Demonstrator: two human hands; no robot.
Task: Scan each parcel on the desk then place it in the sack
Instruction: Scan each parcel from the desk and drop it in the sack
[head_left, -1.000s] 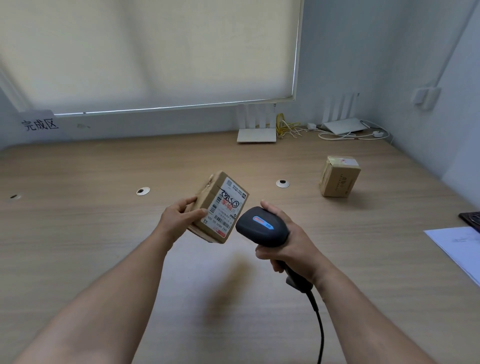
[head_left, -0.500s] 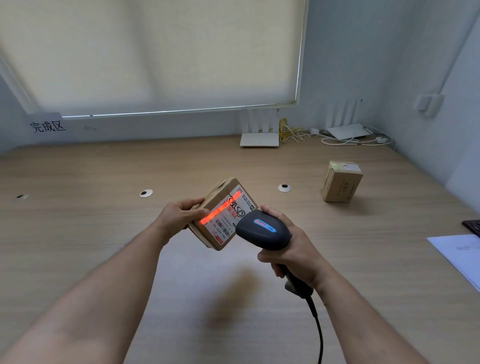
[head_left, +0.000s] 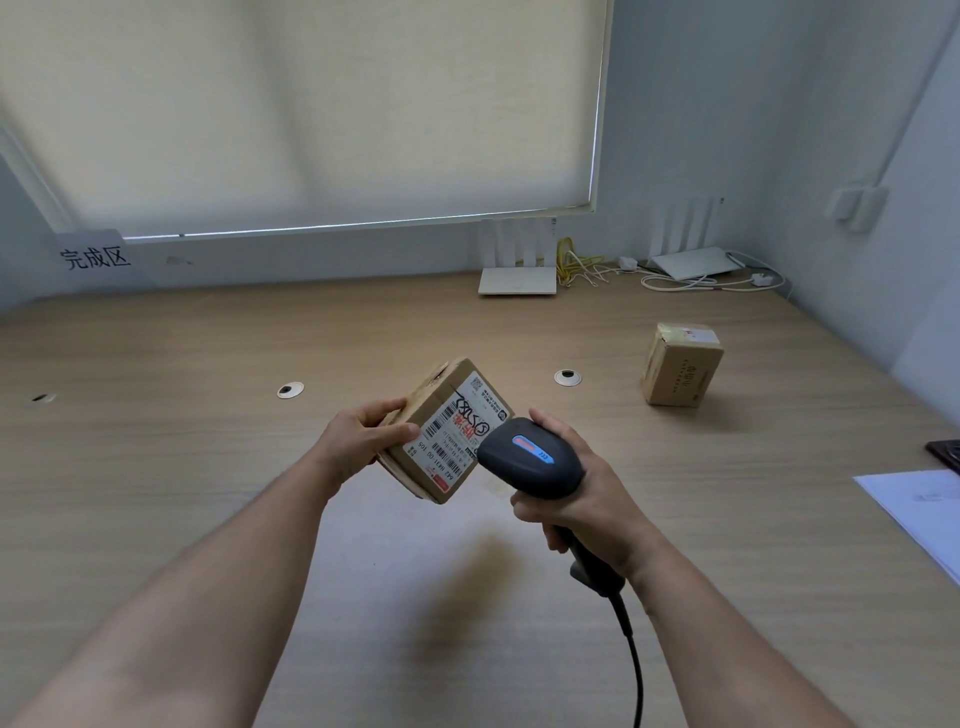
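The left hand (head_left: 358, 441) grips a small cardboard parcel (head_left: 447, 431) above the wooden desk (head_left: 208, 467), label toward the scanner (head_left: 530, 457), whose handle the right hand (head_left: 582, 499) clenches. A second parcel (head_left: 680, 371) sits farther right; routers (head_left: 517, 280) line the wall under the blind (head_left: 301, 114). The red scan line seen half a second ago is gone.

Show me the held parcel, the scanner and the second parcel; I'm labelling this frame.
held parcel (head_left: 457, 436): head view, on its white shipping label.
scanner (head_left: 530, 460): head view, on its dark head.
second parcel (head_left: 680, 376): head view, on its front cardboard face.
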